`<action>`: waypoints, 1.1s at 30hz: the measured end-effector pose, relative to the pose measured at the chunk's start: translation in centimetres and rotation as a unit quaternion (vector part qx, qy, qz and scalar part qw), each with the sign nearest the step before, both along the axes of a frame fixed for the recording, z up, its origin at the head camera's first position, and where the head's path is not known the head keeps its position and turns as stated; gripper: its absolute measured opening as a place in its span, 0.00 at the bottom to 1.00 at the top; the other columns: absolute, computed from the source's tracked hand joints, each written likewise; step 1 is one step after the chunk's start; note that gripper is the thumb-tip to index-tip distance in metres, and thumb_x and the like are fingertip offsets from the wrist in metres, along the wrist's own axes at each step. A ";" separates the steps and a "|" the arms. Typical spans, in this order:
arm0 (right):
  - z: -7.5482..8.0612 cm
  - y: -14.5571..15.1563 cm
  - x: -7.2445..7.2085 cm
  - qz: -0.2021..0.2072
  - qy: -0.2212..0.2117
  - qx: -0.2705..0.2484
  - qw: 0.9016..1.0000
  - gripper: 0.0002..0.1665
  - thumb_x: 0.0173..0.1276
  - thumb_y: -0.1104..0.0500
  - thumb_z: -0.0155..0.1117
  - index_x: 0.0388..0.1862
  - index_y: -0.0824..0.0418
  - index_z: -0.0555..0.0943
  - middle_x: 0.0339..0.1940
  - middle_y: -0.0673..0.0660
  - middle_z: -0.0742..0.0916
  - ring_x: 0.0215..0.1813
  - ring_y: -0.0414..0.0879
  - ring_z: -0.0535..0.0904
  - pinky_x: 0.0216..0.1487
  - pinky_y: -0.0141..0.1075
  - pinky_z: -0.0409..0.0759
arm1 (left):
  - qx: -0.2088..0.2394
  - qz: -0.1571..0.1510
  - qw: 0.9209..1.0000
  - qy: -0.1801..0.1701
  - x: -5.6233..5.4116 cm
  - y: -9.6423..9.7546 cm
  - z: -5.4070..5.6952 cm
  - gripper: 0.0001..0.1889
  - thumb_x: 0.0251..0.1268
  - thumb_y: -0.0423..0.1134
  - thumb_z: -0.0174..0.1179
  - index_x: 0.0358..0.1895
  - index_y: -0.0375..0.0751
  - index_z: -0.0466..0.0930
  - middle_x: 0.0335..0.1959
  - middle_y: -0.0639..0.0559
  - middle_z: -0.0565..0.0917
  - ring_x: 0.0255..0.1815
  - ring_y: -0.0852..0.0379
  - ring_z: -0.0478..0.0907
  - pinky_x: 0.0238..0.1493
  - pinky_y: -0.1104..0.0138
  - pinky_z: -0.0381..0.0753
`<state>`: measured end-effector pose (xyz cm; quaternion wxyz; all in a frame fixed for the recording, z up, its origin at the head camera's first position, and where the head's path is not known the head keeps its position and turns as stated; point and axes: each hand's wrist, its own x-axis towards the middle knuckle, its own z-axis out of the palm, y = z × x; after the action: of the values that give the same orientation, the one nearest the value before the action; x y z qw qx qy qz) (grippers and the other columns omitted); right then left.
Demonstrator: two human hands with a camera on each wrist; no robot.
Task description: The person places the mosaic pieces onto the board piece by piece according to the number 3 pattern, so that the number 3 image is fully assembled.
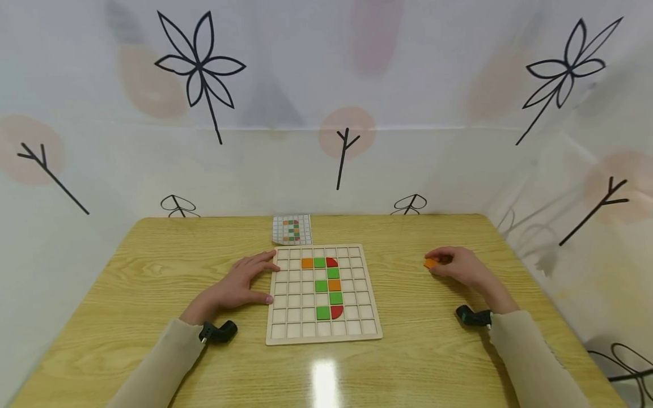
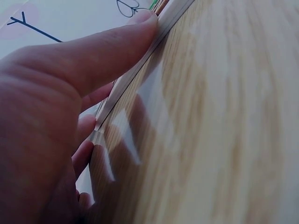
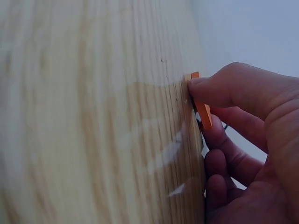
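Note:
A pale wooden grid board [image 1: 285, 334] lies in the middle of the table. Set in its cells are several green square tiles [image 1: 333, 273], orange square tiles [image 1: 307, 263] and red rounded tiles [image 1: 336, 312]. My left hand [image 1: 241, 286] rests at the board's left edge, fingers spread and thumb touching the rim [image 2: 140, 70]. To the right of the board, my right hand [image 1: 461, 266] pinches an orange tile [image 3: 203, 114] between thumb and fingers, low at the table surface. In the head view only part of that tile shows beside the fingertips.
A printed pattern card [image 1: 292, 229] with a small coloured grid lies behind the board, near the table's back edge. A white cloth [image 1: 285, 170] with drawn leaves hangs behind the wooden table [image 1: 408, 351]. Each wrist carries a black camera [image 1: 219, 332].

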<state>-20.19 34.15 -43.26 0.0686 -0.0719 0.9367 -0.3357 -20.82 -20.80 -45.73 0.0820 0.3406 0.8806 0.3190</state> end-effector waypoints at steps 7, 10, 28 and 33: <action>0.4 -0.4 -0.2 0.000 -0.003 -0.002 1.000 0.25 0.65 0.56 0.71 0.58 0.67 0.81 0.45 0.59 0.84 0.41 0.49 0.75 0.37 0.37 0.75 | -0.002 0.000 1.000 0.002 0.0 0.0 0.0 0.34 0.58 0.58 0.70 0.67 0.53 0.72 0.80 0.49 0.54 0.79 0.42 0.47 0.71 0.38 0.42; 0.5 -0.8 -0.2 -0.005 0.000 0.003 1.000 0.26 0.65 0.53 0.71 0.58 0.66 0.82 0.46 0.59 0.84 0.42 0.49 0.76 0.37 0.36 0.75 | -0.002 0.001 1.000 -0.001 0.0 0.0 0.1 0.34 0.58 0.58 0.70 0.67 0.52 0.72 0.80 0.49 0.53 0.79 0.42 0.47 0.71 0.38 0.42; 1.1 -8.1 0.8 0.114 0.088 0.010 0.990 0.20 0.61 0.62 0.73 0.52 0.65 0.85 0.41 0.52 0.85 0.42 0.45 0.79 0.42 0.41 0.80 | 0.005 0.000 1.000 -0.007 0.1 0.0 0.1 0.34 0.58 0.56 0.71 0.67 0.51 0.73 0.80 0.48 0.54 0.79 0.42 0.47 0.70 0.38 0.41; 1.5 -10.4 1.3 0.149 0.117 0.002 0.982 0.19 0.59 0.63 0.74 0.50 0.64 0.86 0.39 0.48 0.84 0.40 0.43 0.79 0.41 0.38 0.79 | 0.006 -0.002 1.000 -0.004 0.1 0.0 0.1 0.34 0.58 0.56 0.71 0.67 0.52 0.73 0.80 0.48 0.54 0.79 0.41 0.47 0.70 0.37 0.41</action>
<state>-18.92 23.75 -41.80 0.0084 -0.2495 0.9177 -0.3089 -20.72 -20.81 -45.62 0.0841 0.3415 0.8777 0.3256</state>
